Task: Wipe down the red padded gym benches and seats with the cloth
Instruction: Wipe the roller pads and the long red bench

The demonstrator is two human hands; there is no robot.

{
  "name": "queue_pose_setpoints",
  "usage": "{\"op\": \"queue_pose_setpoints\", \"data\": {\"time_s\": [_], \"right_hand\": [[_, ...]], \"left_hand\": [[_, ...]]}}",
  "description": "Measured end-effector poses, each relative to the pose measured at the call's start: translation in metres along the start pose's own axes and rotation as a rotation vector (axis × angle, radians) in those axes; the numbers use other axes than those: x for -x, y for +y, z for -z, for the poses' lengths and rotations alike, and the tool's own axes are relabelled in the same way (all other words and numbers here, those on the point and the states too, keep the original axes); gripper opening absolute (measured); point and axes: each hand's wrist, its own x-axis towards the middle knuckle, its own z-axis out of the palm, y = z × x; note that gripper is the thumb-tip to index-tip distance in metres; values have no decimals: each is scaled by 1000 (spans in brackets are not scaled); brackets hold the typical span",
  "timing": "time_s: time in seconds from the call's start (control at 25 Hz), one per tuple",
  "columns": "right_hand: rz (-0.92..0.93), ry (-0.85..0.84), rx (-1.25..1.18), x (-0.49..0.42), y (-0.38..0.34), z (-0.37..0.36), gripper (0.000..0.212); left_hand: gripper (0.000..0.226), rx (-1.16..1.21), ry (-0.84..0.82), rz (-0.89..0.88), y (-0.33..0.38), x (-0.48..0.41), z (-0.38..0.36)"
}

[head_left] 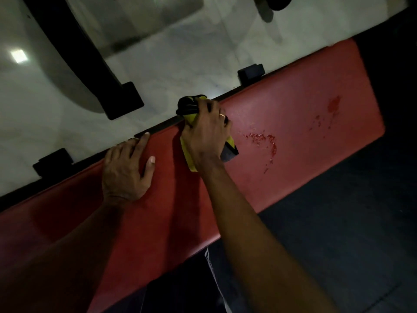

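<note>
On the bench [282, 123], the left hand [126, 170] rests left of the cloth [191, 116].

Dim overall, corners sinking to near black at 4 and 7 o'clock. Bright square glare on glossy floor [19, 55] at 10 o'clock. Hard shadows thrown toward 9 o'clock beside right hand [206, 134]. Soft focus throughout, wet sheen on red bench [293, 114], tilted wide-angle skew.
</note>
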Motion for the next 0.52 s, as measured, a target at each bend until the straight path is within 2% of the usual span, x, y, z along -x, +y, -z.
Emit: {"op": "queue_pose_setpoints", "data": {"time_s": [0.04, 0.2, 0.32, 0.4, 0.48, 0.52], "right_hand": [[-16, 10, -9, 2, -7, -1, 60], [187, -30, 39, 10, 26, 11, 63], [-1, 86, 7, 1, 83, 28, 62], [-105, 126, -50, 15, 97, 27, 65], [-77, 80, -78, 44, 84, 18, 69], [5, 33, -51, 58, 82, 16, 71]], "left_hand": [[60, 4, -9, 1, 0, -1, 0], [59, 6, 0, 12, 2, 0, 3], [57, 12, 12, 15, 3, 0, 3], [57, 14, 16, 17, 4, 1, 2], [56, 3, 21, 16, 3, 3, 4], [56, 7, 21, 14, 3, 2, 4]]}}
